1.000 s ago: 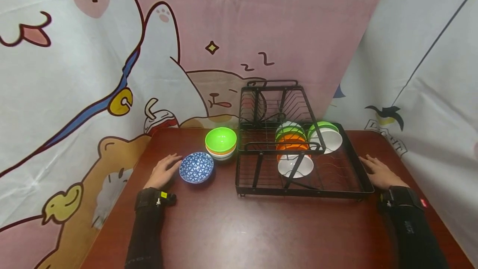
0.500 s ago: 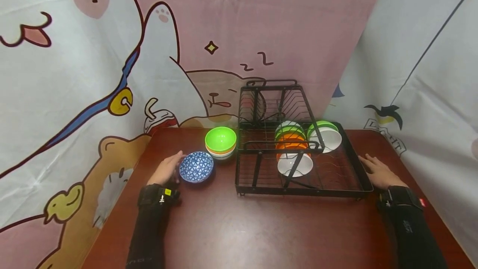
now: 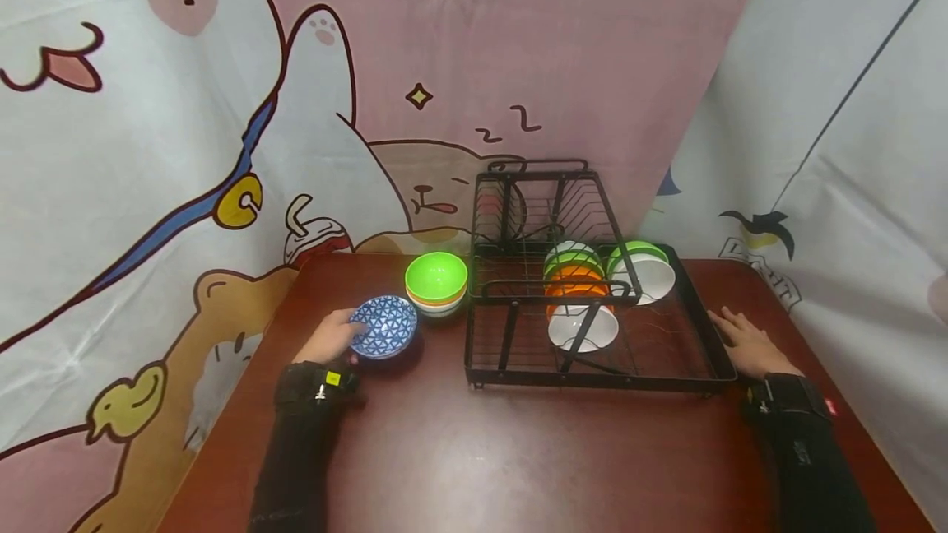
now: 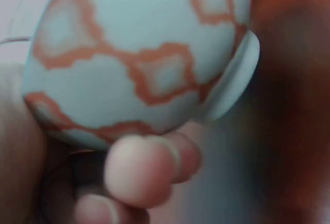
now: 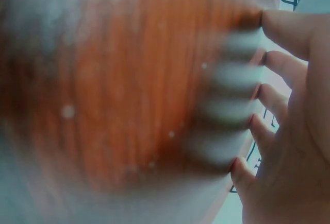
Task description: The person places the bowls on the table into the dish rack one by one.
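At nine o'clock from the rack (image 3: 603, 382), your left hand (image 3: 328, 339) pinches the blue bowl (image 3: 387, 326), perhaps for steadiness; your right hand (image 3: 751, 347) rests spread.

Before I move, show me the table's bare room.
Bare: table in front of the rack, a sleeve either side. Crowded: left of the rack, with green bowl, blue bowl and left hand; right of it, with the right hand.
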A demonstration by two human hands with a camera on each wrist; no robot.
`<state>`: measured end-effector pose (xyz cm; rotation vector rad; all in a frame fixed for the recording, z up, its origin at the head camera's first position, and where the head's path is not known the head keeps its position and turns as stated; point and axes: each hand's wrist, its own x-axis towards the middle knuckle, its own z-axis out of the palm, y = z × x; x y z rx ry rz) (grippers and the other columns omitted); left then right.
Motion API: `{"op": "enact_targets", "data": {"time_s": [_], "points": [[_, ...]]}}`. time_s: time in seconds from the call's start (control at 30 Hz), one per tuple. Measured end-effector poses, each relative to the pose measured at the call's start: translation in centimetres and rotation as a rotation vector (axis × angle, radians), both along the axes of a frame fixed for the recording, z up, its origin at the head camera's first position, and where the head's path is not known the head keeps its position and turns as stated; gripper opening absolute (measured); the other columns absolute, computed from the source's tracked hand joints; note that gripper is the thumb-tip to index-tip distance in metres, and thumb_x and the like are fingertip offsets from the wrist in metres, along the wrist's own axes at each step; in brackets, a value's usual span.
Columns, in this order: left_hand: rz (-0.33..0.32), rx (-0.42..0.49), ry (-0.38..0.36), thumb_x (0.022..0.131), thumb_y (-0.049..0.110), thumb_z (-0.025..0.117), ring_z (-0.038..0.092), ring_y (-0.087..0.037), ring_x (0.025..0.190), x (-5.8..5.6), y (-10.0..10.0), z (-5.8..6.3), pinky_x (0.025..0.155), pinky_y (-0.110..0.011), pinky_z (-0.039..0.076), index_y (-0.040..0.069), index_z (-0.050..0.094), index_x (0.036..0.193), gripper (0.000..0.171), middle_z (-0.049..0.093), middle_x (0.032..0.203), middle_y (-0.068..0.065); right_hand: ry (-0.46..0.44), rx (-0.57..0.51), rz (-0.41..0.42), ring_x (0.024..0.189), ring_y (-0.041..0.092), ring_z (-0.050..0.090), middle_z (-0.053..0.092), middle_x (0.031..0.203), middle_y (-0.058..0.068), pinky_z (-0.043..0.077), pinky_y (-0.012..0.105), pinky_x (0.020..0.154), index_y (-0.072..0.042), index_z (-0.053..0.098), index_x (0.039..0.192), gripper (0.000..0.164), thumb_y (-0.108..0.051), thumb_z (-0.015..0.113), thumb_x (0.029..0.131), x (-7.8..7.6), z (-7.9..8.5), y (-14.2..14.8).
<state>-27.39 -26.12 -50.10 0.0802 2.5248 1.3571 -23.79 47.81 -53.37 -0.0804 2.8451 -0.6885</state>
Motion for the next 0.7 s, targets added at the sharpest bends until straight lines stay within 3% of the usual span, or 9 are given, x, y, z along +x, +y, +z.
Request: {"op": "enact_targets", "data": {"time_s": [0.17,0.3,0.4,0.57,0.67,0.7], "points": [[0.09,0.075,0.18,0.107,0.028,0.052,0.065,-0.033,0.084,1.7,0.6,5.1,0.062,-0.042,0.061,0.001,0.045,0.15,0.051,0.064,0.127,-0.029,0.012,0.009,0.002,0.151,0.061,-0.003,0.006,0.165,0.038,0.0,0.082,0.113,0.004,0.017,0.161,0.085,-0.055,0.044,0.106,0.0,-0.1,0.2],[0.11,0.075,0.254,0.107,0.031,0.053,0.065,-0.035,0.104,2.9,2.5,8.0,0.079,-0.039,0.063,0.002,0.047,0.152,0.054,0.063,0.136,-0.026,0.012,0.004,-0.004,0.152,0.06,-0.003,0.005,0.165,0.038,0.0,0.082,0.114,0.004,0.017,0.162,0.086,-0.056,0.044,0.106,-0.1,0.1,0.2],[0.091,0.063,0.278,0.107,0.027,0.052,0.066,-0.036,0.107,3.4,3.7,8.7,0.082,-0.039,0.063,-0.001,0.048,0.15,0.052,0.064,0.135,-0.027,0.007,0.012,-0.006,0.152,0.061,-0.003,0.006,0.165,0.038,0.001,0.082,0.114,0.004,0.017,0.161,0.086,-0.056,0.044,0.106,-0.2,0.1,0.1],[0.126,0.11,0.287,0.106,0.024,0.053,0.066,-0.038,0.1,4.0,4.9,9.0,0.066,-0.037,0.063,0.0,0.05,0.149,0.05,0.064,0.134,-0.028,0.001,-0.049,-0.019,0.151,0.062,-0.002,0.003,0.164,0.039,0.004,0.083,0.112,0.004,0.012,0.162,0.082,-0.054,0.037,0.109,-0.5,-0.1,0.8],[0.151,0.159,0.298,0.106,0.024,0.054,0.066,-0.041,0.101,4.5,5.7,9.4,0.064,-0.04,0.063,0.002,0.05,0.149,0.048,0.064,0.135,-0.027,0.02,-0.173,-0.037,0.15,0.062,-0.008,-0.006,0.165,0.038,0.002,0.082,0.113,0.003,-0.001,0.163,0.077,-0.05,0.023,0.112,0.1,2.2,1.1],[0.156,0.165,0.318,0.106,0.023,0.054,0.066,-0.04,0.103,4.7,6.1,9.7,0.068,-0.04,0.064,0.002,0.051,0.148,0.047,0.064,0.135,-0.026,0.032,-0.211,-0.053,0.15,0.061,-0.01,-0.009,0.165,0.038,0.001,0.081,0.114,0.003,-0.005,0.162,0.074,-0.048,0.018,0.113,0.2,3.3,1.3]]}}
